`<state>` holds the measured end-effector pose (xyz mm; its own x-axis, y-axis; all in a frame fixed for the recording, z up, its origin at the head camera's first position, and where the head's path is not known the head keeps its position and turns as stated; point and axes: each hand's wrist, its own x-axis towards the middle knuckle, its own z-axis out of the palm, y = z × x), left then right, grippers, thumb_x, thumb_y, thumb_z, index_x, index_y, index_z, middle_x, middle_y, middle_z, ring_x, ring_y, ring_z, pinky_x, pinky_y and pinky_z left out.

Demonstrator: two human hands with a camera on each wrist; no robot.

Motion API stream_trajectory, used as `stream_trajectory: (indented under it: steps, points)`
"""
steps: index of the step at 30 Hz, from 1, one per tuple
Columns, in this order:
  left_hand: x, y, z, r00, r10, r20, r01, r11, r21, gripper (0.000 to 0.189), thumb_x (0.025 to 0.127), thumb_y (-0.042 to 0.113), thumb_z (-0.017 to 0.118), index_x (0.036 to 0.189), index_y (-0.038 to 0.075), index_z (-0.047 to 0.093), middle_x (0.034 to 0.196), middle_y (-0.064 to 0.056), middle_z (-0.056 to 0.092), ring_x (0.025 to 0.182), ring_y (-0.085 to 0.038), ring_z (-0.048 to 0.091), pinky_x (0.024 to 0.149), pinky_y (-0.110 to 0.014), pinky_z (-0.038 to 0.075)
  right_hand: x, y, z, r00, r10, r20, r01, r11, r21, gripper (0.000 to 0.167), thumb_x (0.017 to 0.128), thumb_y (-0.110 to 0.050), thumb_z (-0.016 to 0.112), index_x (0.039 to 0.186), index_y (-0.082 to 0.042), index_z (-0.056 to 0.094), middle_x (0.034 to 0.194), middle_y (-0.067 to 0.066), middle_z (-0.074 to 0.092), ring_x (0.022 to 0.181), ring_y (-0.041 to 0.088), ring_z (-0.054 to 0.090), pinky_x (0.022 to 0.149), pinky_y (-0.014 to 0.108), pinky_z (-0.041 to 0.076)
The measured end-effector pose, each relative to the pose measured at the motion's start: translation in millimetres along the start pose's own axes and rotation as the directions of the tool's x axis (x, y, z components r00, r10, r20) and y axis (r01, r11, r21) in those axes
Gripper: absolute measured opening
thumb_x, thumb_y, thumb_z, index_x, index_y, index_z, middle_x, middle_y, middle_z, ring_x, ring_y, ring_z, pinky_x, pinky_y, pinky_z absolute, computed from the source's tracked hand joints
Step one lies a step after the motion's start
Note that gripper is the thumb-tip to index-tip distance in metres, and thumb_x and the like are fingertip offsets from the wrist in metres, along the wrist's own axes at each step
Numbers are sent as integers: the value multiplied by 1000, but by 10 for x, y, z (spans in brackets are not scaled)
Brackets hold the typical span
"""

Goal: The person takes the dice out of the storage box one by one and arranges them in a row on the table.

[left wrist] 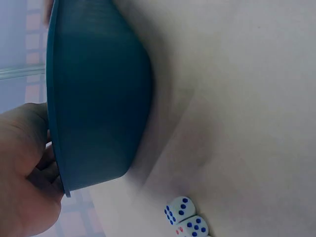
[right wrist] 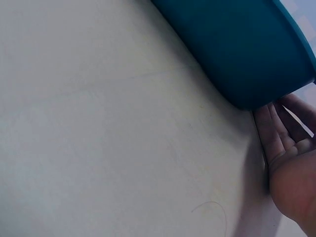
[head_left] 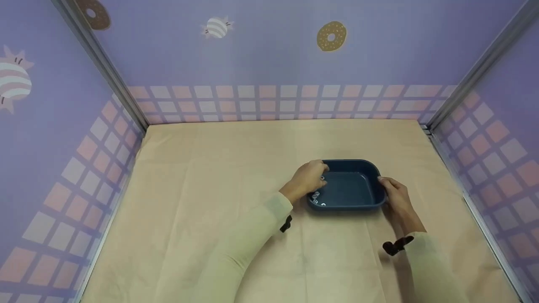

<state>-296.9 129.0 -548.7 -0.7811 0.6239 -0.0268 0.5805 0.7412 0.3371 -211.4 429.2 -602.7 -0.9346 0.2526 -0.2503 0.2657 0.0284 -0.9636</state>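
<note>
The left hand grips the left rim of a dark blue rectangular tray, its fingers curled over the edge and into the basin; the left wrist view shows the same hand wrapped around the tray's rim from outside. The right hand lies against the tray's right side, thumb near the rim and fingers along the outer wall. In the right wrist view its fingers look fairly straight, pressed to the tray's wall rather than curled round it, so it steadies the tray without clasping it.

The tray sits a little right of the middle of a beige tabletop, and the left wrist view suggests it may be tipped, though this cannot be told for certain. Inside it, near the left hand, small white dice lie against the wall. The left wrist view shows two white dice with blue pips, touching each other.

Both forearms wear cream sleeves. Lilac walls printed with doughnuts and a pink-and-white grid enclose the table.
</note>
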Motion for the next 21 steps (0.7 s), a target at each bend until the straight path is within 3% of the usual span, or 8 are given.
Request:
stream_trajectory:
  steps: [5,10,17,21]
  points:
    - [51,30,84,999,-29,14,28,994,103,33,99,22,77,130,13,73,118,-1,69,109,-14,67,95,-29,56,2,9,9,1000,16,9,-16,1000,-8,60,107,-42,63,145,3,56,142,9,57,127,14,54,97,19,49]
    - [76,53,144,999,-44,-16,46,987,151,25,98,15,76,123,13,75,113,-1,71,108,-16,68,93,-30,57,8,20,19,1000,8,12,-8,1000,8,62,105,-46,65,143,3,57,146,10,52,133,15,49,98,17,47]
    - [77,85,233,998,-17,-58,32,964,264,27,100,16,74,127,18,75,114,0,74,105,-19,67,93,-33,56,-30,-39,26,999,49,23,-50,996,73,55,106,-38,66,142,3,58,142,9,53,128,15,52,96,20,52]
    - [78,72,253,997,14,-80,8,964,267,20,102,21,70,122,20,76,110,3,73,98,-17,66,87,-32,56,-70,-116,38,998,51,23,-53,995,83,49,107,-31,65,139,5,60,141,11,54,127,18,51,97,23,52]
